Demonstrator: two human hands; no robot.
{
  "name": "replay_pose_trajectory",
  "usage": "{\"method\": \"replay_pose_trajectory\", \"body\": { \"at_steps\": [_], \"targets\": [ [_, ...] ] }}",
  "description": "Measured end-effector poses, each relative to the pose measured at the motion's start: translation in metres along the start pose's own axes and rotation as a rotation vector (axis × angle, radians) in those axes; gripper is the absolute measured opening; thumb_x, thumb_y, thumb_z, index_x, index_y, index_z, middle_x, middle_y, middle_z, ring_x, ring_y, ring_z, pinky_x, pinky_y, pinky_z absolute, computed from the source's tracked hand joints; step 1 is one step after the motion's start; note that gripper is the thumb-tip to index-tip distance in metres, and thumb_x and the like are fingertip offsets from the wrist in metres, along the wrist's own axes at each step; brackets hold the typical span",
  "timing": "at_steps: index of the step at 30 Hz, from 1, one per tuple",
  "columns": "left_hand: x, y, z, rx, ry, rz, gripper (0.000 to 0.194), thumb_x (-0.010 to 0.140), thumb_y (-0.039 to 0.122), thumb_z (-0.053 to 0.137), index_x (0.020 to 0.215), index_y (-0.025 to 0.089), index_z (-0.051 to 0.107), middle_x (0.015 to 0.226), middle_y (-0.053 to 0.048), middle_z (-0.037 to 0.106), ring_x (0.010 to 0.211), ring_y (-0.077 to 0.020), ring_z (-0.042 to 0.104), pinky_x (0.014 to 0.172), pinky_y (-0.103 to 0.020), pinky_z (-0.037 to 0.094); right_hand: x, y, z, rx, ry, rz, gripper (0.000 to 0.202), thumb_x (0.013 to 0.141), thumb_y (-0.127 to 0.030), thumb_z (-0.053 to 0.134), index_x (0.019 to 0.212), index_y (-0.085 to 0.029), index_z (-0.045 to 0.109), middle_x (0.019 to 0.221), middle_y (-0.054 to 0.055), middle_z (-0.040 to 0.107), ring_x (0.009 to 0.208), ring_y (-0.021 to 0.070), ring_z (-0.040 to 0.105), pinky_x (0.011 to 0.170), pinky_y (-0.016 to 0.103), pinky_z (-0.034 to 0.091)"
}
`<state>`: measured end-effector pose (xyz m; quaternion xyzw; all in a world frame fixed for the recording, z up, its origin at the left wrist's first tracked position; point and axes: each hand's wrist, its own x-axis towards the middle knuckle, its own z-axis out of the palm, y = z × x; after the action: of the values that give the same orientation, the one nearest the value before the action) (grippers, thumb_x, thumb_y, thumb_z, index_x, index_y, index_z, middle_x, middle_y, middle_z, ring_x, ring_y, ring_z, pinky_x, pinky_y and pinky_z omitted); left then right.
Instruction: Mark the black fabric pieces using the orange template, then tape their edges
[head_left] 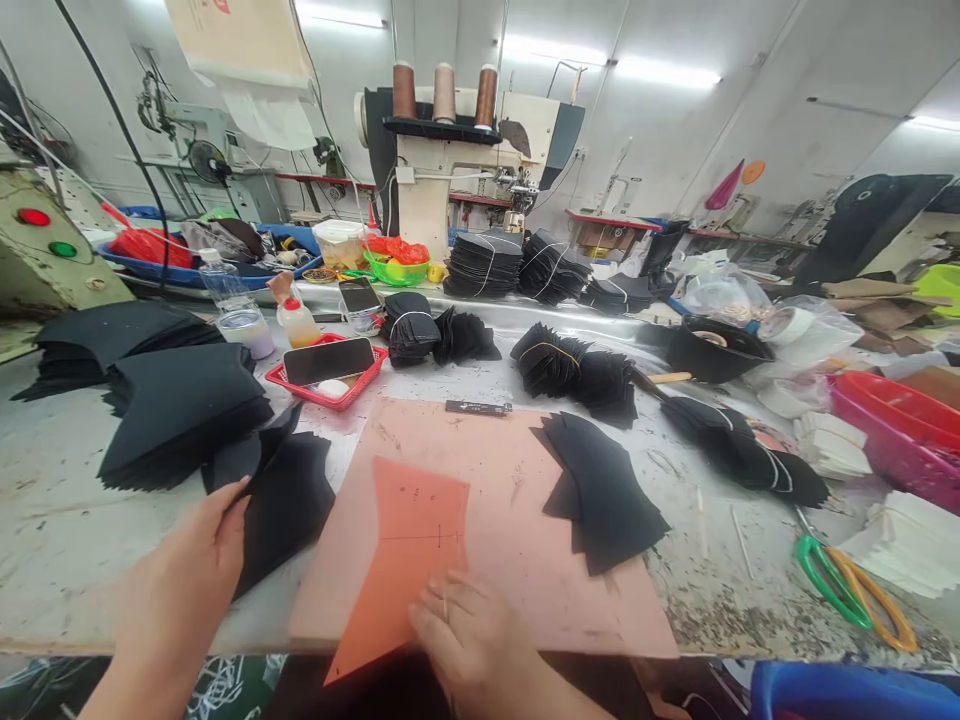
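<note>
My left hand [199,560] pinches the edge of a black cut piece [289,500] beside the left stacks, thumb on top. Under the curled, slightly blurred fingers of my right hand [465,625] lies the lower right edge of an orange template [420,530]. Thin lines and small marks show on this template, and its lower corner hangs past the front of the pink board [510,560]. Whether a small tool is also in the right hand is hidden. Several black pieces [607,490] overlap at the board's right side.
Stacks of black pieces [184,400] stand on the left. A red basket [330,375] with a phone is behind the board, near a short black ruler-like strip [478,408]. Tied black bundles [574,370] lie further back. Scissors [847,590] rest at the right front; a sewing machine [465,170] stands behind.
</note>
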<state>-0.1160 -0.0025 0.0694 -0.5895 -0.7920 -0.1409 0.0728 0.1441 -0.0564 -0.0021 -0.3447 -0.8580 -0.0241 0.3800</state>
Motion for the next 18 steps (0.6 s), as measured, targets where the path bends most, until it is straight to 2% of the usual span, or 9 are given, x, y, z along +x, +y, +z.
{"method": "replay_pose_trajectory", "body": {
  "at_steps": [2, 3, 5, 7, 9, 11, 13, 16, 18],
  "targets": [
    [-0.003, 0.009, 0.012, -0.033, 0.166, 0.216, 0.037, 0.093, 0.036, 0.03, 0.113, 0.022, 0.058, 0.096, 0.001, 0.072, 0.071, -0.0166, 0.068, 0.057, -0.024, 0.051, 0.0, 0.005, -0.011, 0.03, 0.057, 0.097, 0.031, 0.084, -0.005, 0.036, 0.1, -0.011, 0.062, 0.065, 0.007, 0.067, 0.057, 0.0175, 0.062, 0.057, 0.029, 0.055],
    [-0.004, 0.015, 0.02, -0.049, 0.233, 0.339, 0.036, 0.092, 0.031, 0.031, 0.113, 0.022, 0.059, 0.1, 0.0, 0.071, 0.076, -0.0162, 0.069, 0.06, -0.024, 0.052, 0.0, 0.007, -0.014, 0.024, 0.069, 0.13, 0.031, 0.084, -0.005, 0.037, 0.102, -0.012, 0.061, 0.068, 0.008, 0.068, 0.061, 0.0178, 0.064, 0.058, 0.028, 0.055],
    [-0.008, 0.031, 0.038, -0.083, 0.266, 0.584, 0.038, 0.089, 0.022, 0.031, 0.111, 0.022, 0.062, 0.107, -0.002, 0.069, 0.084, -0.0158, 0.069, 0.066, -0.023, 0.054, 0.001, 0.008, -0.013, 0.001, 0.059, 0.103, 0.026, 0.087, -0.011, 0.042, 0.105, -0.014, 0.061, 0.088, 0.012, 0.072, 0.084, 0.0212, 0.067, 0.073, 0.032, 0.057],
    [-0.012, 0.046, 0.055, -0.1, 0.227, 0.741, 0.042, 0.084, 0.016, 0.03, 0.104, 0.022, 0.067, 0.106, -0.003, 0.069, 0.089, -0.0173, 0.069, 0.069, -0.025, 0.056, 0.001, 0.005, 0.0, -0.029, 0.023, -0.004, 0.027, 0.088, -0.025, 0.047, 0.109, -0.014, 0.06, 0.105, 0.015, 0.069, 0.101, 0.0258, 0.063, 0.085, 0.038, 0.053],
    [-0.017, 0.057, 0.067, -0.102, 0.191, 0.808, 0.043, 0.08, 0.013, 0.031, 0.1, 0.022, 0.069, 0.103, -0.005, 0.07, 0.092, -0.0196, 0.068, 0.073, -0.028, 0.056, 0.002, 0.0, 0.019, -0.077, 0.0, -0.079, 0.034, 0.087, -0.031, 0.047, 0.111, -0.01, 0.058, 0.108, 0.017, 0.068, 0.102, 0.0285, 0.061, 0.086, 0.04, 0.053],
    [-0.021, 0.061, 0.073, -0.107, 0.191, 0.824, 0.043, 0.08, 0.012, 0.031, 0.099, 0.021, 0.069, 0.104, -0.006, 0.07, 0.097, -0.0213, 0.066, 0.078, -0.031, 0.056, 0.008, -0.005, 0.033, -0.114, -0.022, -0.094, 0.034, 0.085, -0.027, 0.044, 0.109, -0.009, 0.059, 0.107, 0.019, 0.067, 0.098, 0.029, 0.062, 0.082, 0.041, 0.053],
    [-0.022, 0.06, 0.076, -0.116, 0.21, 0.819, 0.041, 0.084, 0.015, 0.031, 0.1, 0.022, 0.069, 0.106, -0.005, 0.069, 0.096, -0.0213, 0.066, 0.079, -0.031, 0.056, 0.017, -0.008, 0.035, -0.095, -0.065, -0.079, 0.029, 0.082, -0.02, 0.041, 0.1, -0.01, 0.062, 0.095, 0.017, 0.07, 0.086, 0.0268, 0.063, 0.071, 0.038, 0.055],
    [-0.02, 0.056, 0.075, -0.13, 0.248, 0.809, 0.038, 0.089, 0.022, 0.032, 0.098, 0.022, 0.069, 0.103, -0.003, 0.07, 0.094, -0.0203, 0.067, 0.08, -0.032, 0.056, 0.031, -0.004, 0.013, 0.009, -0.085, -0.01, 0.024, 0.08, -0.012, 0.037, 0.079, -0.015, 0.061, 0.065, 0.008, 0.064, 0.057, 0.0195, 0.058, 0.048, 0.03, 0.048],
    [-0.018, 0.053, 0.072, -0.134, 0.266, 0.802, 0.036, 0.091, 0.026, 0.033, 0.098, 0.022, 0.068, 0.102, -0.003, 0.07, 0.094, -0.0198, 0.067, 0.081, -0.031, 0.056, 0.034, 0.006, -0.014, 0.039, -0.011, 0.082, 0.028, 0.081, -0.009, 0.034, 0.075, -0.017, 0.061, 0.058, 0.004, 0.061, 0.05, 0.0169, 0.055, 0.045, 0.027, 0.044]
  ]
}}
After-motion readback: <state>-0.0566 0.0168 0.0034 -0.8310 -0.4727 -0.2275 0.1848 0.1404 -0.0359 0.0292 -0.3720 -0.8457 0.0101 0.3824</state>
